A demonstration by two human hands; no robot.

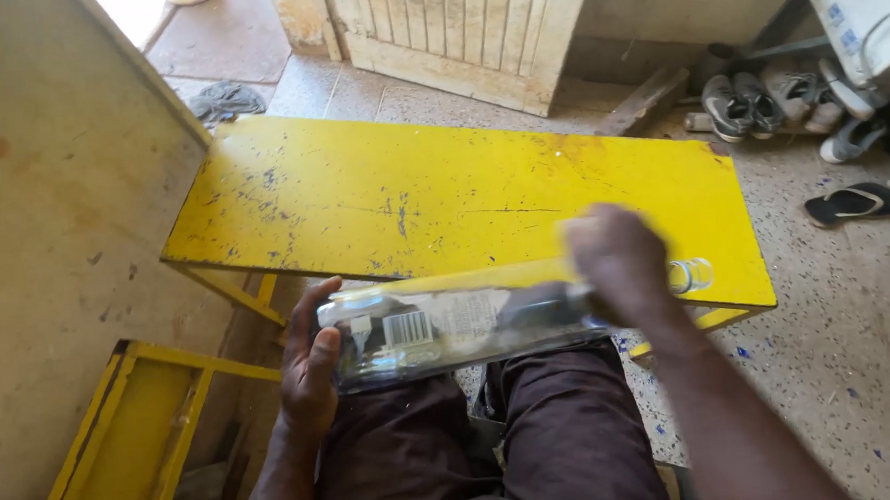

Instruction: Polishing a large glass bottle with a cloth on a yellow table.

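While it lies sideways across my lap, the clear glass bottle [468, 324] shows a pale label with a barcode patch and dark reflections along its body, its open neck pointing toward three o'clock. My left hand [308, 371] is clamped around its base at nine o'clock, fingers curled over the glass. My right hand [621, 262], blurred, is closed over the shoulder near the neck. Beyond, at twelve o'clock, stands the scratched yellow bench [443, 195]; shoes [759, 104] lie at two o'clock.
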